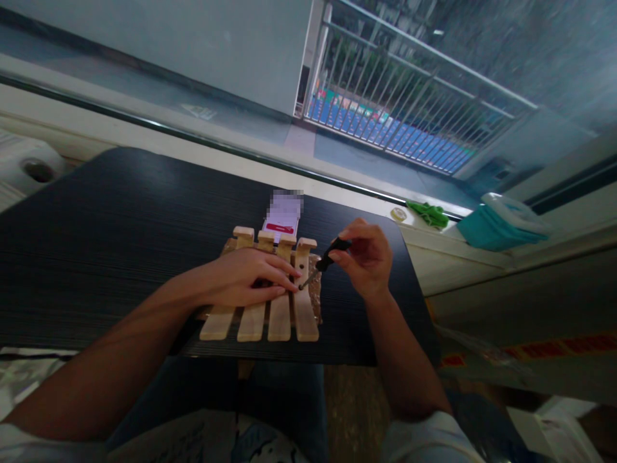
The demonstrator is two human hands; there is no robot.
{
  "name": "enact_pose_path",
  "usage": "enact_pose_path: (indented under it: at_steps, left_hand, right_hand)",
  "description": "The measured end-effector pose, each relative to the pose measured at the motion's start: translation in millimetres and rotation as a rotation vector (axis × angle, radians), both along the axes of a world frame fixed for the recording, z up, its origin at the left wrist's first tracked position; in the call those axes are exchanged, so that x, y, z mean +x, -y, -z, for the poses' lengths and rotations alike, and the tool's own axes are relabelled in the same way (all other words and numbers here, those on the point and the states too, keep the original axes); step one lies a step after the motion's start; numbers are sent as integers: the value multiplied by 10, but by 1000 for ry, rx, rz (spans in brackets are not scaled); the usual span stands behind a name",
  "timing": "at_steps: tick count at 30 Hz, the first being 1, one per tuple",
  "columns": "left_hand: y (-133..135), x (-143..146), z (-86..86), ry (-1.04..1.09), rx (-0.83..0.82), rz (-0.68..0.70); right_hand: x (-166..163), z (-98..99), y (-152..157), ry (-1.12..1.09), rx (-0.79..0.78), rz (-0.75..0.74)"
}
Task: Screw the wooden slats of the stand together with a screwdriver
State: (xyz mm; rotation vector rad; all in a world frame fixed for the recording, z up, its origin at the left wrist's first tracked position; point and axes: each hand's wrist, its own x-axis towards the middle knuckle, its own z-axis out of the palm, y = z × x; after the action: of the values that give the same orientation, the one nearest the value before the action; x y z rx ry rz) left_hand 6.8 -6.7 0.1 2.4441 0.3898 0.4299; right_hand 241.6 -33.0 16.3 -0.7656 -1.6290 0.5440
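Pale wooden slats [279, 321], several side by side with hooked far ends, lie across a brown bubble-wrapped piece [315, 296] at the table's near edge. My left hand [255, 276] rests over the slats with its fingers stretched out, the fingertips on the rightmost slat. My right hand [369, 257] is closed round the black handle of a screwdriver [324, 262]. The screwdriver slants down to the left, its tip at a dark spot on the rightmost slat, close to my left fingertips. Another dark hole shows higher on that slat.
A phone [284, 212] with a lit screen lies behind the slats on the dark table [120, 244]. On the sill at right are a tape roll [398, 214], a green cloth [428, 214] and a teal-lined bin [501, 225]. A white roll [33, 164] stands far left.
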Motion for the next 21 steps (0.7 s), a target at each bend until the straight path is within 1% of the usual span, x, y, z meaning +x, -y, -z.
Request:
enact_pose_path:
  at_steps: [7,13,17,21]
  left_hand:
    - [-10,12,3,6,39,8]
    - [-8,7,6,-12,69,2]
    - [-15,9,12,-25,83,-2]
    - [-21,18,7,-32,83,5]
  right_hand:
    - [57,40,-16,0,26,-117]
    - [88,16,22,53,-38,-104]
    - [80,-8,47,8,-101,-135]
    - [72,-2,42,-11,-160,-114]
